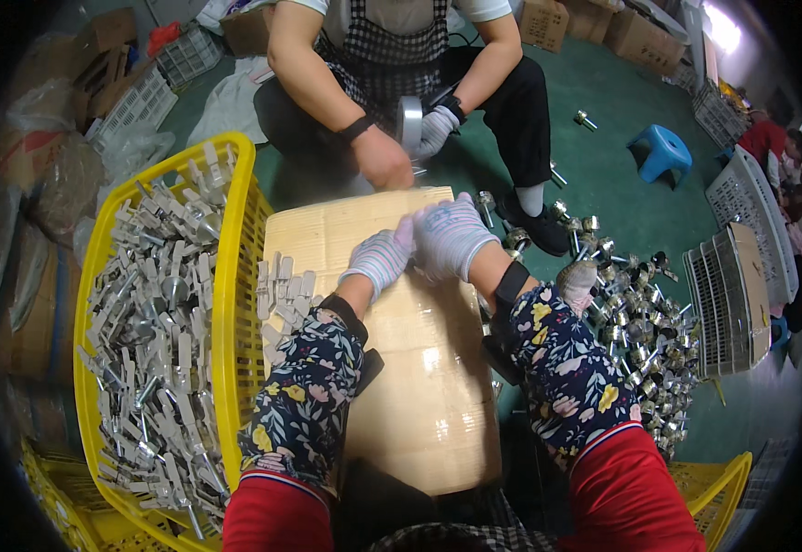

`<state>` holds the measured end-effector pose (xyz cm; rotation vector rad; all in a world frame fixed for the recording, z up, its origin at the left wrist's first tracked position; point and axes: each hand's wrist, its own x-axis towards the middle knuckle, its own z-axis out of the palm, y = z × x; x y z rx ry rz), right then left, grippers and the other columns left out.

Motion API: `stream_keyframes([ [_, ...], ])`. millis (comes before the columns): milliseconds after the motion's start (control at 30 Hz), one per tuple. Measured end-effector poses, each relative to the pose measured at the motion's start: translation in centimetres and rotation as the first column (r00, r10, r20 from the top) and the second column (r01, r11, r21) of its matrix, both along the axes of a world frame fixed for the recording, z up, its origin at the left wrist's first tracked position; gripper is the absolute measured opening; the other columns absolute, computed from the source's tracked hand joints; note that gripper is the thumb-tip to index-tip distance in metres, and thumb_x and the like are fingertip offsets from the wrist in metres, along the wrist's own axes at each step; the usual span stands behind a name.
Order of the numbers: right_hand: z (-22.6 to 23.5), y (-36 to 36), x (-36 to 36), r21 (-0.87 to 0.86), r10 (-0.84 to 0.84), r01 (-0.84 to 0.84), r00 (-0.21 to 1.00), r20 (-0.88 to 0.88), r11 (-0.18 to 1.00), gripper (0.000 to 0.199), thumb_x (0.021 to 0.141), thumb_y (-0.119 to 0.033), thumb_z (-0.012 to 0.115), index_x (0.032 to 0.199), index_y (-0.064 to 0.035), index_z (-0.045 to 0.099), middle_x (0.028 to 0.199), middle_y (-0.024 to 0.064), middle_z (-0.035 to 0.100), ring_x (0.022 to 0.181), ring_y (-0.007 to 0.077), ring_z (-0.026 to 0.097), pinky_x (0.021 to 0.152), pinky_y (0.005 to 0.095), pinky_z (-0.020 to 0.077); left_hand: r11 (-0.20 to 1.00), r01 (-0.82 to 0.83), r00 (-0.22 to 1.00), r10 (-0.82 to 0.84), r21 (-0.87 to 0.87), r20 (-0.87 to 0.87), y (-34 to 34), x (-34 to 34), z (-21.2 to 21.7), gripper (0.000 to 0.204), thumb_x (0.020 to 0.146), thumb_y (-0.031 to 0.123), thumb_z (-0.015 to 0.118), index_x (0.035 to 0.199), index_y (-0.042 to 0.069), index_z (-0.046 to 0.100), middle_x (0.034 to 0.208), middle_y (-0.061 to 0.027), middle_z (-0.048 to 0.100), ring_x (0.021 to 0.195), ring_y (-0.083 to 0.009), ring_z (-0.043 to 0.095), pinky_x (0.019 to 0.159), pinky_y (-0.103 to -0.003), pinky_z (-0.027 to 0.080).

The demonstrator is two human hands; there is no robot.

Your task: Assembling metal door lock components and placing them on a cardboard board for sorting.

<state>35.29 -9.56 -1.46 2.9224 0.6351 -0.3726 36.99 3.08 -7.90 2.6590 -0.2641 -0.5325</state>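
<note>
My left hand (384,256) and my right hand (452,241), both in pale striped gloves, meet over the far part of a cardboard-covered work surface (419,405). The left fingers are drawn together against the right hand. My right fingers curl inward, and whatever lies between the two hands is hidden. A small heap of flat grey plastic pieces (281,287) lies on the cardboard to the left of my left wrist. Close by on the left stands a yellow basket (243,184), filled with metal bolts and grey plastic pieces (157,322).
Opposite sits a person whose gloved hand (435,132) is at a silver ring-shaped thing (409,124). Many round metal parts with bolts (635,322) cover the floor at right. Beyond are a blue stool (660,152) and a crate (725,299). Another yellow basket (727,497) stands lower right.
</note>
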Motion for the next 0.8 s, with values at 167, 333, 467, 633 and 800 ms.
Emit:
stream_keyframes([
  [167,0.6,0.4,-1.8,-0.016,0.016,-0.017,0.998,-0.059,1.0,0.041,0.063,-0.033,0.068,0.093,-0.0052,0.065,0.095,0.0158,0.064,0.094,0.0288,0.06,0.086,0.0412,0.0399,0.989,-0.136,0.99,0.134,-0.048,-0.052,0.2,-1.6,-0.8,0.069,0.086,0.052,0.012,0.099,0.003,0.059,0.107,-0.021,0.058,0.104,-0.0356,0.052,0.094,-0.041,0.035],
  [333,1.8,0.0,-6.4,-0.048,0.048,-0.059,0.977,-0.209,0.997,0.042,0.065,-0.035,0.066,0.096,-0.0067,0.065,0.098,0.0099,0.065,0.094,0.0245,0.061,0.085,0.0453,0.039,0.921,0.042,0.958,-0.147,-0.387,-0.246,1.8,-7.5,1.2,0.048,0.087,0.037,0.033,0.101,-0.001,0.057,0.096,-0.025,0.059,0.1,-0.0352,0.053,0.09,-0.04,0.039],
  [467,3.1,-1.3,-10.8,0.119,0.049,0.009,0.877,-0.478,0.993,0.051,0.054,-0.042,0.071,0.084,-0.0015,0.067,0.086,0.0126,0.066,0.082,0.0278,0.062,0.076,0.0383,0.0457,0.936,0.344,0.899,-0.352,0.077,0.26,2.6,-16.3,3.8,0.035,0.077,0.02,0.049,0.107,0.002,0.051,0.088,-0.0213,0.06,0.094,-0.0347,0.056,0.086,-0.039,0.042],
  [633,2.9,-5.1,-16.3,0.626,0.334,0.116,0.764,-0.552,0.771,0.063,0.069,-0.051,0.064,0.106,-0.0004,0.06,0.101,0.0121,0.062,0.09,0.0228,0.058,0.079,0.0302,0.0445,0.889,0.408,0.906,-0.422,0.21,0.029,4.3,-22.7,9.4,0.036,0.078,0.026,0.054,0.106,0.002,0.052,0.094,-0.0225,0.059,0.093,-0.0338,0.057,0.081,-0.039,0.045],
  [800,-0.4,-8.2,-24.1,0.62,0.575,0.728,0.652,-0.494,-0.292,0.096,0.066,-0.075,0.048,0.13,-0.0054,0.038,0.126,0.0131,0.046,0.115,0.0271,0.045,0.099,0.0399,0.0333,0.79,0.117,0.971,-0.219,-0.601,-0.099,6.9,-29.1,11.6,0.036,0.082,0.032,0.057,0.101,0.001,0.053,0.074,-0.0041,0.057,0.067,-0.0138,0.054,0.061,-0.028,0.044],
])
